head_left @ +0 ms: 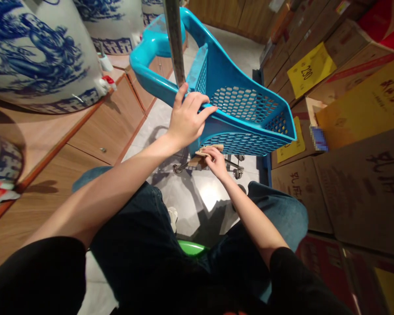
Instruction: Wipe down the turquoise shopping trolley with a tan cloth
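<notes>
A blue plastic shopping-cart basket [246,87] with lattice sides and a looped handle stands tilted in front of me. My left hand [188,114] grips its near rim beside a metal pole [174,41], thumb reaching along the edge and fingers over it. Lower down, my right hand [216,162] pinches a tan cloth [219,147] against the underside or near side of the basket. The cloth is folded and partly hidden by my fingers. Beneath the basket, caster wheels [239,173] of a wheeled base show on the floor.
Large blue-and-white porcelain jars [36,57] stand on wooden cabinets [108,122] to the left. Stacked cardboard boxes [298,188] with yellow price signs [311,70] line the right. A green seat edge [192,248] shows between my legs.
</notes>
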{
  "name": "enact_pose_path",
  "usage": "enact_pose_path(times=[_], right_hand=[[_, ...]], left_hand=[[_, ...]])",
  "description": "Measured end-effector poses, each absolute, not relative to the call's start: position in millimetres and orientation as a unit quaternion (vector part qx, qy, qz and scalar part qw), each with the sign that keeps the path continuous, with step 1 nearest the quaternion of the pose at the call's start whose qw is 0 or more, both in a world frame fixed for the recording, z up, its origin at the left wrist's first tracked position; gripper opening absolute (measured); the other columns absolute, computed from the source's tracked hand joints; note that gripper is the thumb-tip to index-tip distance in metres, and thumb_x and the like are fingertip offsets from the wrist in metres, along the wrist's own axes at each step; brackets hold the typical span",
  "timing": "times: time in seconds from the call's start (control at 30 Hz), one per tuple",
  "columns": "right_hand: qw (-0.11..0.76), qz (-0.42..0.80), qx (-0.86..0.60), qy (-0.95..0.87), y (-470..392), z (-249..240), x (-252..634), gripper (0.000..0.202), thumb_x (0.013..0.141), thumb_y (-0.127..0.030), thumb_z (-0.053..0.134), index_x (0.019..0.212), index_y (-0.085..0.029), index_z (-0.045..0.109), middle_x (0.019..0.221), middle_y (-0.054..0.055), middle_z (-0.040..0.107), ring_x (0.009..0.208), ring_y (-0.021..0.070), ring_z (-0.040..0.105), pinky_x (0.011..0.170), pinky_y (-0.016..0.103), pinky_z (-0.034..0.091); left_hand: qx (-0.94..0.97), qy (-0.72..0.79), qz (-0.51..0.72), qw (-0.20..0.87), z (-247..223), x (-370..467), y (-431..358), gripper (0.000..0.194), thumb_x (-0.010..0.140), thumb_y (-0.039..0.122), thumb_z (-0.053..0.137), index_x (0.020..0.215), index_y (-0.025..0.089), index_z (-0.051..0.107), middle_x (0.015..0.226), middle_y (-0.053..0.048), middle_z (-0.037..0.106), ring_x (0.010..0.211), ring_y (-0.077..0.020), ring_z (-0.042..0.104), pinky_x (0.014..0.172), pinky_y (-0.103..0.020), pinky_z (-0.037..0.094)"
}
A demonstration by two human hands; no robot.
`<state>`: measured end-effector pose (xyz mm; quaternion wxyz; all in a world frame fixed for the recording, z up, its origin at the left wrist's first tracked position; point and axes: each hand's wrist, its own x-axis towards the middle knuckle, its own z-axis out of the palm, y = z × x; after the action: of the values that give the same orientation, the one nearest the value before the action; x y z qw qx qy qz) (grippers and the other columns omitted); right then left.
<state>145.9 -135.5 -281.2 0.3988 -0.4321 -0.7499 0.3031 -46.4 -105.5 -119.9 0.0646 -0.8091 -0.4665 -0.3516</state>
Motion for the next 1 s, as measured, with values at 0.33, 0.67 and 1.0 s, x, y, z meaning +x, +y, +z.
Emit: enact_pose_path(times=[0.33, 0.67, 1.0], right_hand=[[0.452, 0.264, -0.378, -0.764, -132, -259, 151, 0.027, 0.094, -0.017, 0.056, 0.106, -0.023, 0.080, 0.120, 0.009, 0.082, 0.121, 0.0263, 0.073, 0.113, 0.046, 0.056], [0.363, 0.299, -0.509, -0.721, -132, -293, 160, 0.026, 0.083, -0.016, 0.054, 0.083, -0.018, 0.080, 0.087, 0.010, 0.083, 0.087, 0.0292, 0.076, 0.091, 0.046, 0.063], [0.448, 0.265, -0.460, -0.719, -128, -257, 171, 0.027, 0.088, -0.020, 0.056, 0.098, -0.022, 0.080, 0.111, 0.009, 0.084, 0.110, 0.0275, 0.076, 0.106, 0.045, 0.058]], left_hand=[[-0.811, -0.466, -0.349, 0.060, -118, -47, -107, 0.044, 0.101, 0.022, 0.042, 0.132, 0.031, 0.071, 0.137, -0.007, 0.069, 0.140, -0.0322, 0.058, 0.135, -0.067, 0.020], [-0.815, -0.461, -0.344, 0.069, -118, -50, -105, 0.044, 0.101, 0.022, 0.042, 0.133, 0.030, 0.070, 0.136, -0.007, 0.069, 0.139, -0.0312, 0.058, 0.136, -0.065, 0.018], [-0.801, -0.469, -0.371, 0.029, -117, -48, -104, 0.041, 0.098, 0.021, 0.047, 0.128, 0.032, 0.073, 0.133, -0.007, 0.070, 0.135, -0.0342, 0.061, 0.133, -0.068, 0.023]])
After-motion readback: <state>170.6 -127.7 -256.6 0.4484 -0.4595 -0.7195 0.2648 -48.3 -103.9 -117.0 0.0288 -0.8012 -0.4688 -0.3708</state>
